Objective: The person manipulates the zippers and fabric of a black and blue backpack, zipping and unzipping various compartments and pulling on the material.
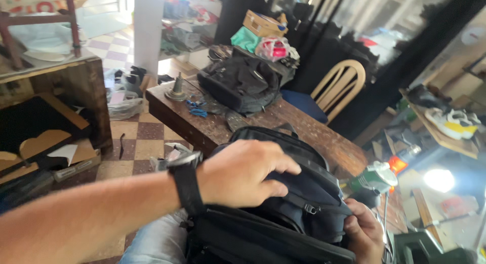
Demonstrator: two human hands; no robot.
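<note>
While the dark navy fabric backpack sits low in the frame against the person's lap, its top flap is pressed by the left hand, fingers curled down over the fabric beside a zip pull; a black wrist strap is worn on that arm. The bag's right lower edge is gripped by the right hand, fingers closed around the fabric, thumb partly hidden. The backpack's far side is seen touching or just overlapping the near edge of the worn brown wooden table; which cannot be told. A second black backpack is lain on the far end of the table, near a small brass bell-shaped object at the table's left corner. A green and white power tool is set just right of the held bag. Open checkered tile floor is left between table and a dark wooden cabinet. A pale wooden chair is stood behind the table's far edge.
</note>
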